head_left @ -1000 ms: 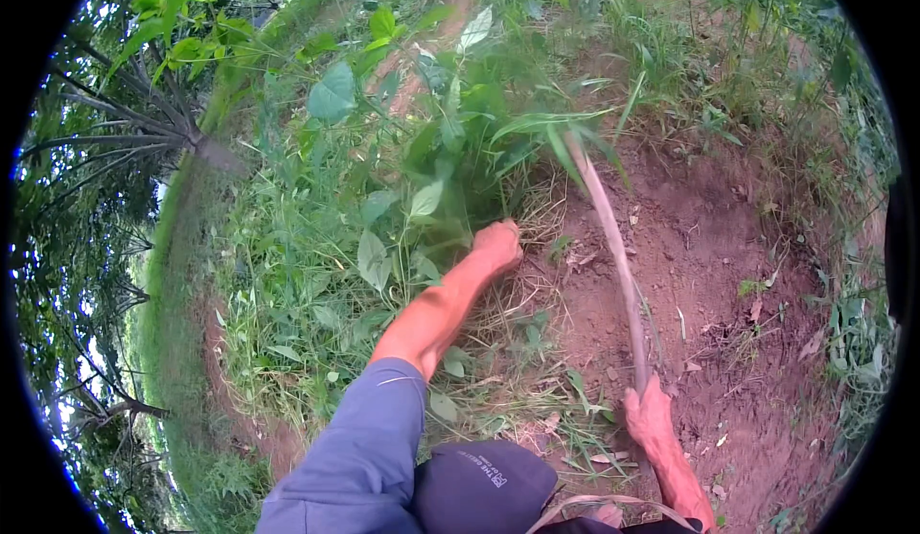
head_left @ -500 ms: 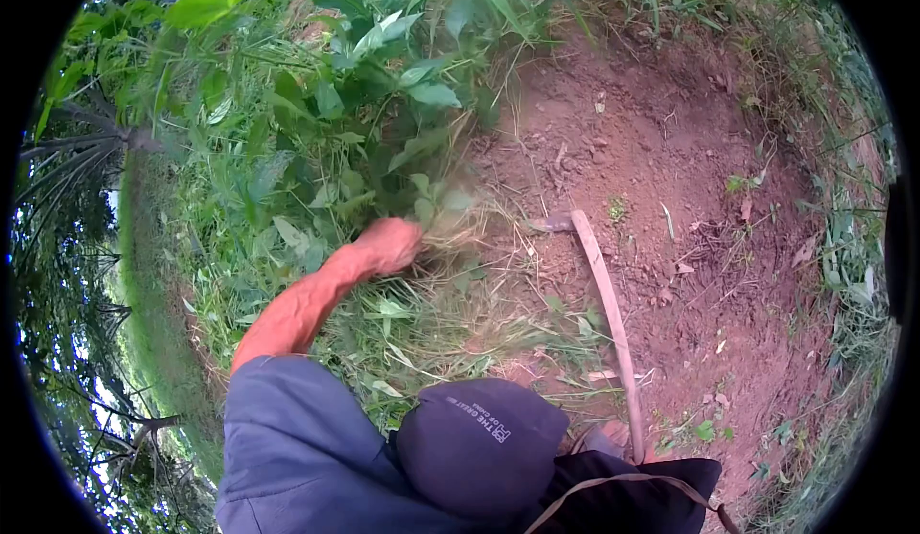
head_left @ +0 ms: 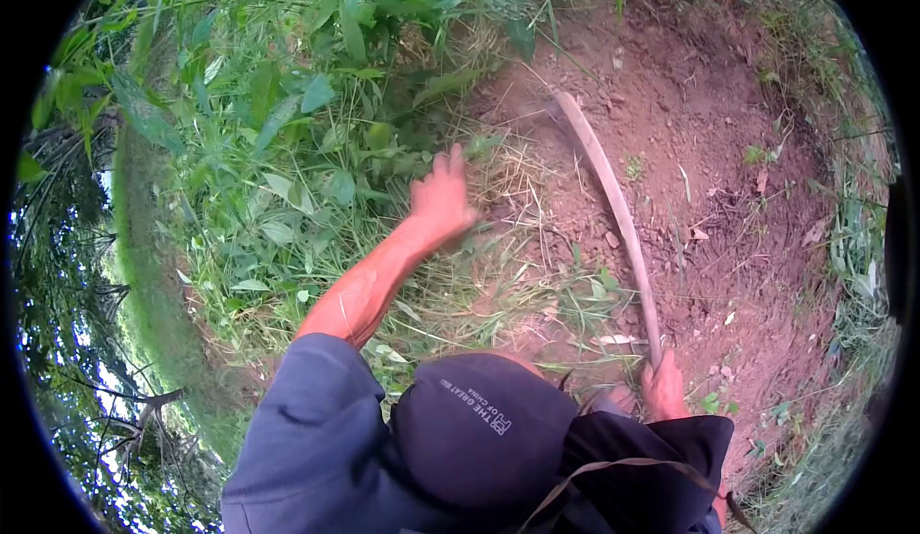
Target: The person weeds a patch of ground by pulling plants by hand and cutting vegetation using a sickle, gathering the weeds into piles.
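Note:
My left hand [head_left: 443, 194] is over the green weeds [head_left: 355, 165] at the edge of the dug soil, its fingers apart and pointing away from me, with nothing seen in it. Dry cut stalks [head_left: 513, 184] lie just to its right. Fingers wrapped, my right hand [head_left: 663, 387] holds the lower end of a long, curved wooden handle [head_left: 618, 213]. The handle reaches up across the bare soil, and its far end is blurred, so the tool head is hard to make out.
Reddish loose soil [head_left: 738, 295] spreads over the right side, with grass along its far right edge. Trees [head_left: 67, 285] stand at the far left. A dark cap [head_left: 484, 429] with white lettering and a cord [head_left: 623, 464] show at the bottom.
My left hand has moved right and forward, and its fingers have opened. The wooden handle's far end has swung up and away, and my right hand has come back into sight.

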A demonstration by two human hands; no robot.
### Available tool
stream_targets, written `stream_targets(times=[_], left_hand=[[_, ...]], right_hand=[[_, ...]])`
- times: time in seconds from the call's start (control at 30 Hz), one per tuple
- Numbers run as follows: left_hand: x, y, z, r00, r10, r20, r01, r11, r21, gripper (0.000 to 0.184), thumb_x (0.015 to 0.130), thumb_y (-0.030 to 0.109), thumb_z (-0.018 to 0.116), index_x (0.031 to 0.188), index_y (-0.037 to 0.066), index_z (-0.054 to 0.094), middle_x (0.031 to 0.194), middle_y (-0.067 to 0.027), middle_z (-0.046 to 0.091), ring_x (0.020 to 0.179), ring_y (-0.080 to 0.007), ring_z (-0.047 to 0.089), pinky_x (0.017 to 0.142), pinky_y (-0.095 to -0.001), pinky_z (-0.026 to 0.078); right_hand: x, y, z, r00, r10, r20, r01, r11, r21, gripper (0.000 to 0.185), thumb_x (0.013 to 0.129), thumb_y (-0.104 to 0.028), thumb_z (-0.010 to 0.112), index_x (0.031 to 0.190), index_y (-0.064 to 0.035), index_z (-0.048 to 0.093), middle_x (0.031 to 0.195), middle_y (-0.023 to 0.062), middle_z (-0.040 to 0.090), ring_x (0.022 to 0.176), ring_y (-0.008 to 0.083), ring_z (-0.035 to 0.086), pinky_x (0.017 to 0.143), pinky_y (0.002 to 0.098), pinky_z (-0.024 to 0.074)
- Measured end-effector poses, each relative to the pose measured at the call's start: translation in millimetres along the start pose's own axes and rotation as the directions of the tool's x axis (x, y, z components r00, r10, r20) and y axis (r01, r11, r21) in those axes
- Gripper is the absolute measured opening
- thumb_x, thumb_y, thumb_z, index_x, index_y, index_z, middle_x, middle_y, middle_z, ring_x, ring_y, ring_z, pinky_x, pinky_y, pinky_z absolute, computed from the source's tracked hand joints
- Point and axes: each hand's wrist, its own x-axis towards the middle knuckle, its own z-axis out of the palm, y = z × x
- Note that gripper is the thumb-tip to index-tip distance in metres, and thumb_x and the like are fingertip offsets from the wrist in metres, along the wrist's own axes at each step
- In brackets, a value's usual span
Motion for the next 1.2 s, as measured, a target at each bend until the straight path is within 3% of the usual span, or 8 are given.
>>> stream_targets(times=[0.17,0.3,0.37,0.53,0.73,0.83,1.0,1.2], left_hand=[[25.2,-16.1,34.1,0.986,0.085,-0.143,-0.093,0.994,-0.056,0.04,0.081,0.018,0.054,0.111,-0.008,0.051,0.077,-0.0252,0.065,0.08,-0.0414,0.066,0.073,-0.049,0.053],[27.3,-18.2,16.6,1.0,0.019,0.003,-0.018,0.998,-0.052,0.033,0.084,0.02,0.047,0.098,-0.007,0.06,0.092,-0.027,0.066,0.081,-0.0417,0.065,0.075,-0.0482,0.052],[23.0,-17.7,1.8,1.0,0.01,0.006,-0.009,0.997,-0.082,0.033,0.084,0.022,0.047,0.095,-0.006,0.062,0.091,-0.0273,0.066,0.08,-0.0417,0.065,0.074,-0.0482,0.052],[-33.0,-33.7,19.1,0.981,0.192,0.026,-0.187,0.973,-0.136,0.039,0.088,0.03,0.046,0.122,0.012,0.05,0.083,-0.0261,0.064,0.077,-0.0438,0.062,0.072,-0.0512,0.049],[-149.4,-198.3,80.7,0.936,-0.209,0.282,0.276,0.935,-0.224,0.033,0.088,0.023,0.048,0.12,0.013,0.052,0.094,-0.0252,0.063,0.089,-0.0421,0.061,0.078,-0.0499,0.048],[-265.5,-265.9,130.0,0.978,-0.143,0.152,0.176,0.956,-0.235,0.034,0.089,0.034,0.051,0.107,0.007,0.057,0.104,-0.0187,0.062,0.094,-0.0367,0.059,0.079,-0.0486,0.048],[-341.8,-303.0,177.5,0.763,-0.515,0.39,0.449,0.857,0.253,0.031,0.078,0.03,0.064,0.101,0.01,0.059,0.103,-0.0142,0.062,0.095,-0.0323,0.06,0.076,-0.0453,0.047],[-124.5,-113.6,8.4,0.966,0.138,-0.217,-0.143,0.99,-0.011,0.043,0.073,0.002,0.053,0.115,0.007,0.055,0.112,-0.0167,0.056,0.098,-0.0315,0.054,0.084,-0.0428,0.038]], right_hand=[[-21.3,-11.8,-3.1,0.993,-0.014,0.115,-0.002,0.991,0.133,0.033,0.089,-0.027,0.056,0.104,-0.0005,0.045,0.081,0.0312,0.059,0.076,0.0502,0.057,0.063,0.054,0.0448],[11.5,-66.5,8.9,0.962,0.132,0.239,-0.178,0.967,0.184,0.034,0.089,-0.026,0.056,0.108,-0.0003,0.046,0.082,0.0309,0.058,0.074,0.0473,0.059,0.061,0.0523,0.0454],[14.5,-28.1,35.4,0.948,-0.307,0.079,0.303,0.951,0.062,0.032,0.087,-0.02,0.055,0.107,0.0019,0.044,0.073,0.0255,0.06,0.066,0.0432,0.061,0.058,0.0525,0.0462],[-90.4,43.6,9.0,0.999,0.019,0.037,-0.016,0.997,-0.069,0.028,0.084,-0.017,0.06,0.1,0.0002,0.046,0.065,0.0268,0.056,0.065,0.046,0.059,0.059,0.053,0.0454],[-69.1,44.4,-6.7,0.994,0.063,0.093,-0.07,0.994,0.081,0.031,0.085,-0.023,0.06,0.101,-0.0007,0.046,0.073,0.0282,0.057,0.072,0.0479,0.057,0.064,0.0521,0.0441],[4.5,-6.5,-35.8,0.995,-0.1,0.013,0.099,0.994,0.044,0.029,0.088,-0.022,0.055,0.104,-0.0002,0.045,0.076,0.0287,0.059,0.074,0.0459,0.059,0.063,0.0508,0.0451],[79.7,-106.2,-79.3,0.988,-0.152,0.028,0.149,0.986,0.079,0.035,0.088,-0.027,0.054,0.105,0.0017,0.044,0.076,0.0258,0.059,0.07,0.0373,0.062,0.058,0.046,0.0474],[134.7,-213.5,-75.6,0.97,-0.241,0.005,0.238,0.961,0.141,0.041,0.086,-0.031,0.049,0.102,0.0062,0.047,0.081,0.0221,0.06,0.069,0.0317,0.062,0.055,0.0435,0.049]])
